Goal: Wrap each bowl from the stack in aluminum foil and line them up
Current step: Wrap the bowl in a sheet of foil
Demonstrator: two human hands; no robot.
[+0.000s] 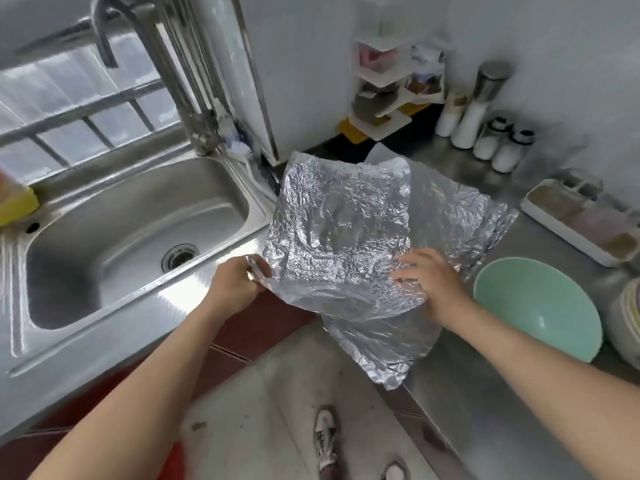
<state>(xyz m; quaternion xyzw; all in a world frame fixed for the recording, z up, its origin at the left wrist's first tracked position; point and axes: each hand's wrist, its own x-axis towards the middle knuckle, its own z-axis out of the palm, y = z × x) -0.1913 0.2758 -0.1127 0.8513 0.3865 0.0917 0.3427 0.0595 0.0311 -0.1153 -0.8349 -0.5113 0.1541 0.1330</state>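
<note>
A large crumpled sheet of aluminum foil (341, 230) is held up over the corner of the steel counter. My left hand (237, 284) grips its lower left corner. My right hand (429, 284) pinches its lower right edge with the fingers curled on the foil. More foil sheets (388, 344) lie underneath on the counter and hang over its edge. A mint-green bowl (540, 306) sits open side up just right of my right hand. A stack of pale bowls (628, 318) shows at the right frame edge, mostly cut off.
A steel sink (135, 244) with a tap lies to the left. Salt and spice shakers (485, 133) and a white seasoning rack (391, 84) stand at the back. A white spice tray (581, 220) sits at the right. The floor and my shoes show below.
</note>
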